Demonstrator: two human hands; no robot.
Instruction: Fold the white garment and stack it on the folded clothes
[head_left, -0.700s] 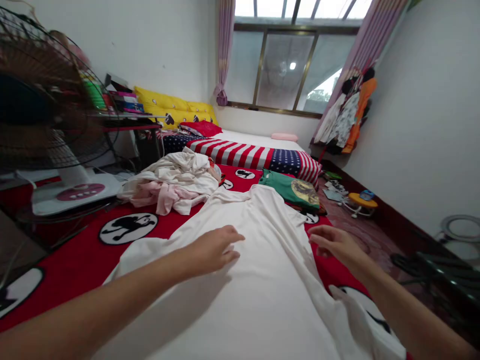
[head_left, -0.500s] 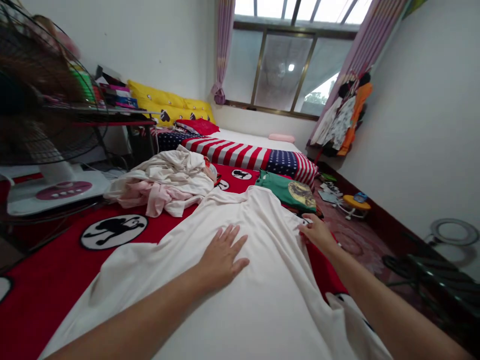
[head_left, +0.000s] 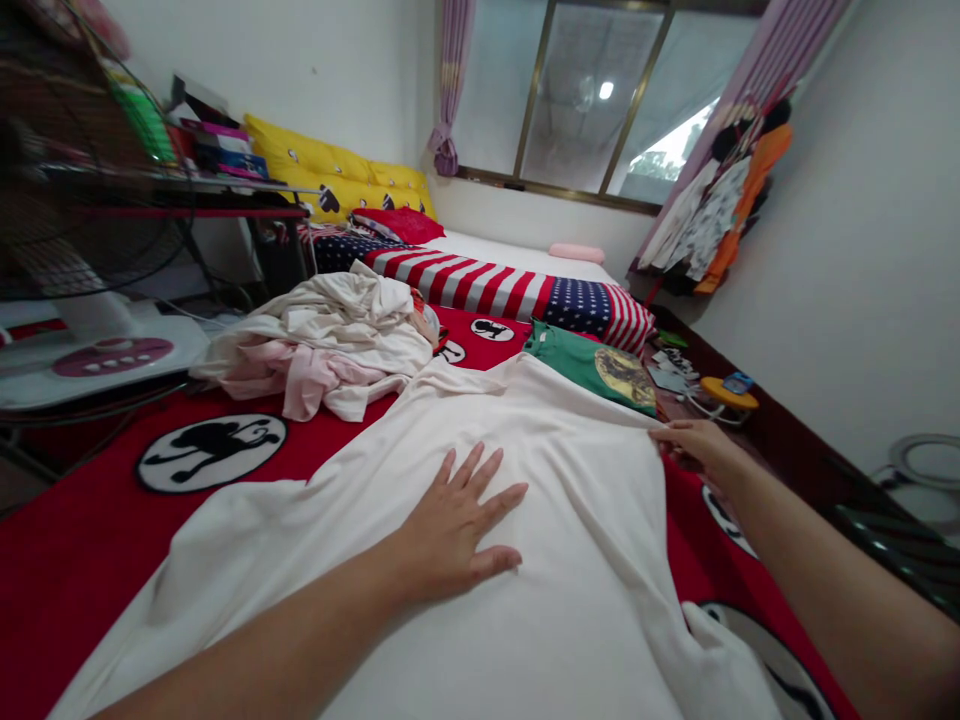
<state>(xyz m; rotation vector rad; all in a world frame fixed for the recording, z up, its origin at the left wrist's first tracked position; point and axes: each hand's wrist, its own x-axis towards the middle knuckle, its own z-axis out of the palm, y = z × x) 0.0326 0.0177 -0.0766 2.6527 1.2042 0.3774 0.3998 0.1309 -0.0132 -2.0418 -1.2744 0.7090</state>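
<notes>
The white garment lies spread on the red blanket, its long axis running away from me toward the window. My left hand presses flat on it, fingers splayed; my right hand pinches its right edge. A clothes heap and a green shirt lie beyond.

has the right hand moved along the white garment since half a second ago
Yes. The right hand has pulled the white garment edge outward, nearer the green shirt.

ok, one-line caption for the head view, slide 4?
Left hand pressed flat on a white garment spread over the red bedcover, right hand pinching its edge beside a green shirt.
</notes>
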